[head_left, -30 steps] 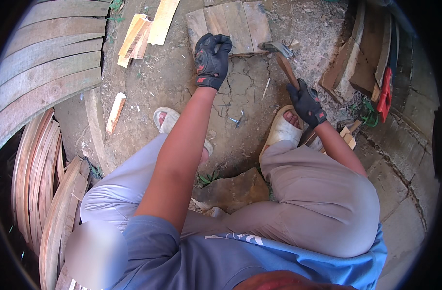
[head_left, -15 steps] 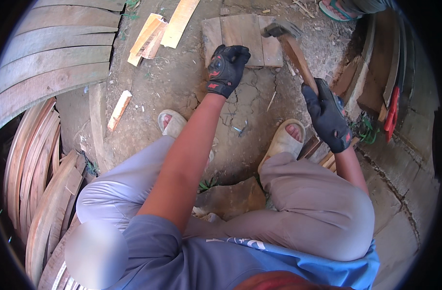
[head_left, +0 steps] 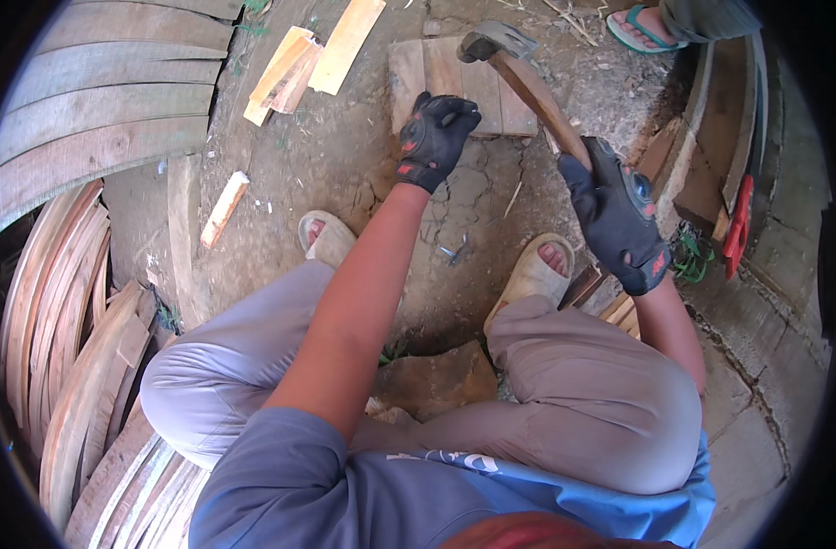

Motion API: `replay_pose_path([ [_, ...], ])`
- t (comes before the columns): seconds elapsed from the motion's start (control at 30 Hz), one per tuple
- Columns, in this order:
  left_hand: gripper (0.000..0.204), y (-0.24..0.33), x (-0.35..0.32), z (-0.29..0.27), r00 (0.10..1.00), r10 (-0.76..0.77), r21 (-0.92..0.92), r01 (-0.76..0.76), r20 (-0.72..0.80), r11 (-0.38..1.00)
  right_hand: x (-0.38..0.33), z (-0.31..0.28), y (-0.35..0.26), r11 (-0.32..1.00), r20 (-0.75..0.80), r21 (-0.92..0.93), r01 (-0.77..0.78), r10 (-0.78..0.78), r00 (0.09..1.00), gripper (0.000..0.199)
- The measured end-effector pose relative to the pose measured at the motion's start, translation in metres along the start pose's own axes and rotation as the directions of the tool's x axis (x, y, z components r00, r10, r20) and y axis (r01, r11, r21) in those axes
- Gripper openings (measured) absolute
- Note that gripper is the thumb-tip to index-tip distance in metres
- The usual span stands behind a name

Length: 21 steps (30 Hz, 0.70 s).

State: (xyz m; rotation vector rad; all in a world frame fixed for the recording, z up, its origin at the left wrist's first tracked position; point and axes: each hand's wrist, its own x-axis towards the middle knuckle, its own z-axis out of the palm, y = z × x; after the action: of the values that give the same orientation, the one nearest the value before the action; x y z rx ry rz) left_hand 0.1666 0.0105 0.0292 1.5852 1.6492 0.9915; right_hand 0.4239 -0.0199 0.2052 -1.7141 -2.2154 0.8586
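Observation:
My right hand [head_left: 612, 210], in a black glove with red marks, is wrapped round the wooden handle of a claw hammer [head_left: 534, 87]. The hammer's metal head is raised over a small panel of wooden boards [head_left: 445, 66] lying on the ground. At the near side of that panel is my left hand [head_left: 436, 135], gloved alike, its thumb and fingers drawn together in a pinch. Whatever sits between those fingertips is too small or hidden to make out. A few nails [head_left: 453, 250] lie on the cracked dirt between my feet.
Loose pale wood pieces [head_left: 346, 46] and a short offcut [head_left: 224, 209] lie to the left. Stacked boards [head_left: 56, 302] fill the left side. A red-handled tool [head_left: 739, 224] leans at right. Another person's sandalled foot [head_left: 649, 27] stands at the far right.
The hammer has shifted left, its head now over the panel's middle boards. My left hand remains pinched at the panel's near side.

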Motion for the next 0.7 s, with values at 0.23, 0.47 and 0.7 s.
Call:
replay_pose_path([
  [0.23,0.012,0.005,0.001,0.0,0.999,-0.022,0.091,0.019,0.036,0.996,0.001,0.028,0.028,0.996,0.141,-0.089,0.011,0.001,0.99,0.031],
  [0.47,0.018,-0.006,-0.001,0.0,0.999,0.044,0.004,-0.044,0.007,0.999,-0.003,0.028,0.013,0.998,0.148,-0.056,-0.041,0.049,0.988,0.029],
  [0.7,0.021,-0.014,0.0,0.002,0.996,0.089,0.025,-0.089,0.01,0.996,-0.009,0.013,0.007,1.0,0.079,0.005,0.017,-0.018,0.997,0.034],
])
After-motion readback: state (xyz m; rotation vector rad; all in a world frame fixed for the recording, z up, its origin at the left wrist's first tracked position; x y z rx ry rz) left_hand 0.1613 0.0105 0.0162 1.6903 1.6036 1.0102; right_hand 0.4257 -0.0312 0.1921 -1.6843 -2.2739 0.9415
